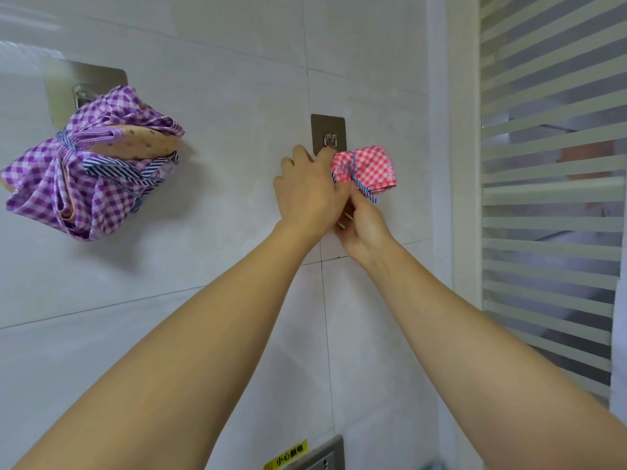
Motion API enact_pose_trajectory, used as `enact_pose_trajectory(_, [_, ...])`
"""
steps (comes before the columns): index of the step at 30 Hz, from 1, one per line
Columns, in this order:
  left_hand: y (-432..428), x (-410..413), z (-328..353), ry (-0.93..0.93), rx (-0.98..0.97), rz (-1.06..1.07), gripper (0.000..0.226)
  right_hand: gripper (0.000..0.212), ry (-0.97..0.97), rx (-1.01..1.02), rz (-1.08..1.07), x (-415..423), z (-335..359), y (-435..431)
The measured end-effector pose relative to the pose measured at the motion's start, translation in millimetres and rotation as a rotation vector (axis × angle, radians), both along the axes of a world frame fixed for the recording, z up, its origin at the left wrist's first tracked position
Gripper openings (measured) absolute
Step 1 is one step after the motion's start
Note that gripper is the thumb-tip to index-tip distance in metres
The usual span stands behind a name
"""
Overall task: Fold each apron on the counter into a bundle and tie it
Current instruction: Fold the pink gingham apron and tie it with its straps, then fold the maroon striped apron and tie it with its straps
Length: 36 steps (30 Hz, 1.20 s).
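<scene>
Head cam, red-check apron bundle [366,166], tied

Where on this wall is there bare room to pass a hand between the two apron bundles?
Bare tile runs between the purple bundle and the left hand, and below the forearms down to the socket plate. It is crowded at the right hook, where both hands meet the red bundle; the right hand sits beneath it.
</scene>
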State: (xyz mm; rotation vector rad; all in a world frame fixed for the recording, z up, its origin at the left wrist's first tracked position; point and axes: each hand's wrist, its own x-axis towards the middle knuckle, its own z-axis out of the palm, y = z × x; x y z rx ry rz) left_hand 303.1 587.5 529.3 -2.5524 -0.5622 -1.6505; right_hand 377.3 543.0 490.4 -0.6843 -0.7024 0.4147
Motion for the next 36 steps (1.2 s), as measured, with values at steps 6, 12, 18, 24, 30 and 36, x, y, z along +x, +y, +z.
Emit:
enact_pose_trajectory(6, [-2, 4, -9, -0.039, 0.016, -0.01, 0.065, 0.035, -0.016, -0.242, -0.048, -9, -14, -4])
enact_pose_trajectory(12, [-2, -1, -15, -0.141, -0.16, -0.15, 0.076, 0.031, -0.15, -0.351, -0.338, -8, -14, -14])
enact_pose_trajectory(18, [-11, -12, -33, -0.124, -0.322, -0.149, 0.07, 0.028, -0.166, -0.45, -0.251, -24, -30, -22])
enact_pose_trajectory(24, [-18, -31, -90, 0.047, -0.535, -0.169, 0.048, 0.028, -0.118, -0.595, -0.212, -34, -84, -39])
enact_pose_trajectory(30, [-43, -46, -200, 0.303, -0.674, -0.216, 0.025, 0.02, -0.062, -0.772, -0.202, -45, -191, -88])
enact_pose_trajectory(36, [-104, -56, -364, 0.68, -0.87, -0.415, 0.021, 0.011, 0.15, -0.997, -0.274, -81, -356, -182])
